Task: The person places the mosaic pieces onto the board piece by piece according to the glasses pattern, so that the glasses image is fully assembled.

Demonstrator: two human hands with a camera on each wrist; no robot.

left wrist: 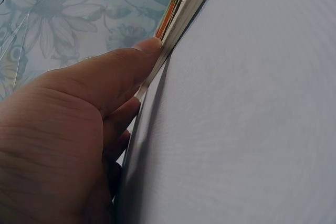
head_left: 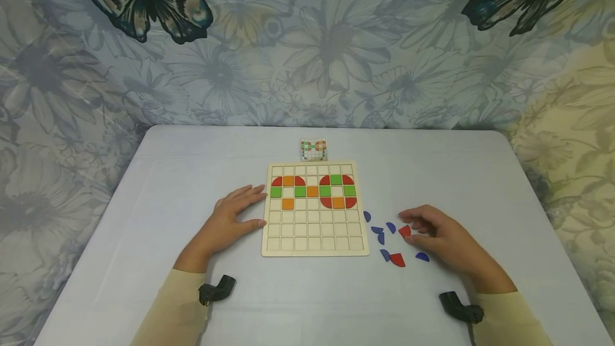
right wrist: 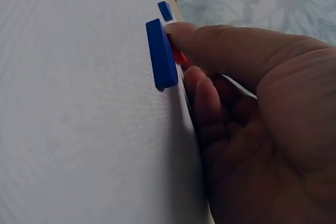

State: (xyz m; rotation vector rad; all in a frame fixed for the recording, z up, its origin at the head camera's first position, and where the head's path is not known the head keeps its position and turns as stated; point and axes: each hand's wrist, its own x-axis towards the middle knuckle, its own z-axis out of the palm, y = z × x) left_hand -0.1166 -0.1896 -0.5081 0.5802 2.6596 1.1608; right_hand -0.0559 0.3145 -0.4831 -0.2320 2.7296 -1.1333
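Observation:
A wooden grid board (head_left: 314, 247) lies mid-table in the head view. Red quarter-circle tiles (head_left: 325, 203), green squares (head_left: 336, 179) and orange squares (head_left: 288, 204) form shapes in its upper rows. My left hand (head_left: 234, 215) rests at the board's left edge, thumb and fingers extended and touching it. To the right of the board, my right hand (head_left: 439, 231) reaches over a loose red quarter-circle tile (head_left: 404, 231). Its thumb is at the tile's lower edge while the index fingertip stays apart from it. A blue half-circle tile (right wrist: 161, 53) stands out near the thumb in the right wrist view.
Several blue pieces (head_left: 391, 227) and another red quarter-circle tile (head_left: 397, 260) lie scattered right of the board. A small pattern card (head_left: 314, 149) sits just beyond its far edge. White cloth covers the table (head_left: 192, 159); a flowered backdrop (head_left: 331, 52) hangs behind.

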